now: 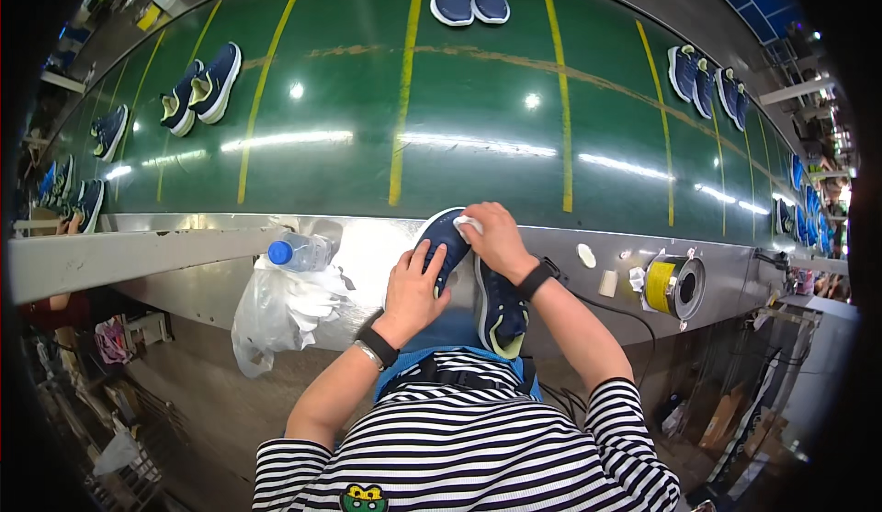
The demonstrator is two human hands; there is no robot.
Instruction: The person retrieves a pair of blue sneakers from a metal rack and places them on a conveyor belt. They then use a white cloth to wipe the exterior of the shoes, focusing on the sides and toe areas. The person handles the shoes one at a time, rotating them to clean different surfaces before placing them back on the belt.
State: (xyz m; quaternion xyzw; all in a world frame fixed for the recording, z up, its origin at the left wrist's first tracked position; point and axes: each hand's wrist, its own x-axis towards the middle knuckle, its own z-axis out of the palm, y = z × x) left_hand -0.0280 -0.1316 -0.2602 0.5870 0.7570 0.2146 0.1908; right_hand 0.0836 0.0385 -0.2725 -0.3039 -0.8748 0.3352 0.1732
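A navy sneaker [446,239] with a white sole lies at the near metal edge, its toe pointing away from me. My left hand [415,290] is closed over its upper and steadies it. Pinched in my right hand [499,239] is a small white wipe [468,224], pressed against the sneaker near its toe. A second navy sneaker [502,308] with a pale yellow-green lining sits just right of the first, below my right wrist. My right hand and forearm hide part of it.
Beyond the metal ledge [551,255] runs a green belt [478,99] with yellow lines, carrying several navy shoes [216,82]. Left are a blue-capped bottle [301,251], a plastic bag [262,324] and a white beam [138,259]. Right lie a yellow-labelled can [673,286] and a cable [616,308].
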